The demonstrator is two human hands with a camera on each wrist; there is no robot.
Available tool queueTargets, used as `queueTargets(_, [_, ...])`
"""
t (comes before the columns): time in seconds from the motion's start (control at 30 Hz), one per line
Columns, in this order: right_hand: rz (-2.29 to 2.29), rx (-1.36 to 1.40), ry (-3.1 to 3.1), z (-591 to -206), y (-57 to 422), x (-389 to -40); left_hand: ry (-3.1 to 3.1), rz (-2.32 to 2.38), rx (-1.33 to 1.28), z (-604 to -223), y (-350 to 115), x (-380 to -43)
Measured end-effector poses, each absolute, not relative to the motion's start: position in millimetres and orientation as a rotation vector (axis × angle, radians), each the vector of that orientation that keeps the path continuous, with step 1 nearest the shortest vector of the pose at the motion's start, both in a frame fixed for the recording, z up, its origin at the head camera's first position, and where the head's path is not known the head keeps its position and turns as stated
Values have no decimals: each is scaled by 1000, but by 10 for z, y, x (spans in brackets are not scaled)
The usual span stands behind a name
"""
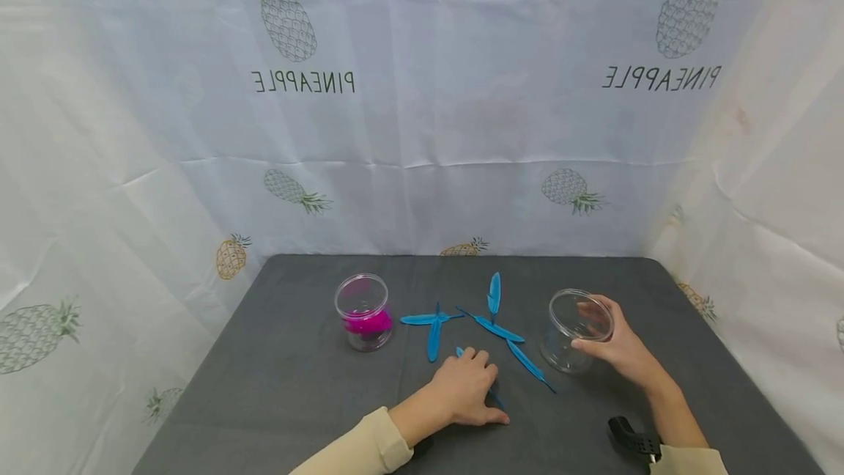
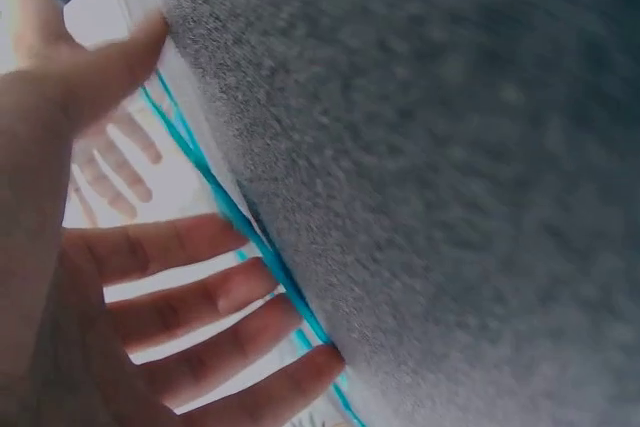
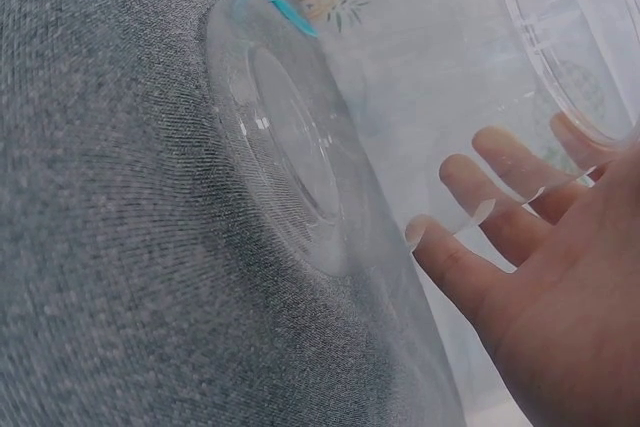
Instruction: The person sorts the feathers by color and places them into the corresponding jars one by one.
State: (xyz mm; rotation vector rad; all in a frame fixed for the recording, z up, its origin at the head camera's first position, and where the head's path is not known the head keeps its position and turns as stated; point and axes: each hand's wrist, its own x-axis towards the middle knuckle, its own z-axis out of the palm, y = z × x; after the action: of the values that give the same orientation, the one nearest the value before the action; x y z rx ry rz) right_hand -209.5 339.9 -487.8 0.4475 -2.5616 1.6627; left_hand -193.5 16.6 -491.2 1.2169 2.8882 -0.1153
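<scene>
My left hand [image 1: 464, 391] reaches down over a blue feather [image 2: 262, 247] on the grey table. In the left wrist view its fairly straight fingertips touch the feather, and the thumb is spread apart. Most of this feather is hidden under the hand in the head view. My right hand [image 1: 623, 347] grips an upright clear jar [image 1: 560, 356] from the right, thumb in front and fingers around the far side. Several other blue feathers [image 1: 499, 329] lie between the two hands and behind the left one.
A second clear jar [image 1: 361, 297] with bright pink material [image 1: 368, 322] inside stands to the left of the feathers. A black strap-like device [image 1: 631, 437] is at the right wrist. White curtains with a pineapple print [image 1: 461, 116] surround the grey table [image 1: 264, 387].
</scene>
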Motion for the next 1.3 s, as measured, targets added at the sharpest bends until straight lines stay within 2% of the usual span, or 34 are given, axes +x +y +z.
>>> queueTargets(0.17, [1696,455,-2561,-4889,3401,-2087,2887,-115,1188,-4914,186,-1937])
queueTargets(0.6, [1673,457,-2566,-4975,3417,-2107,2901,119,1327,-4923,155,-1964])
queueTargets(1.0, [1629,452,-2558,-4917,3385,-2087,2713,704,1255,-4646,139,-2120])
queueTargets(1.3, [1616,456,-2546,-4900,3396,-2085,2666,962,1268,-4447,195,-2282])
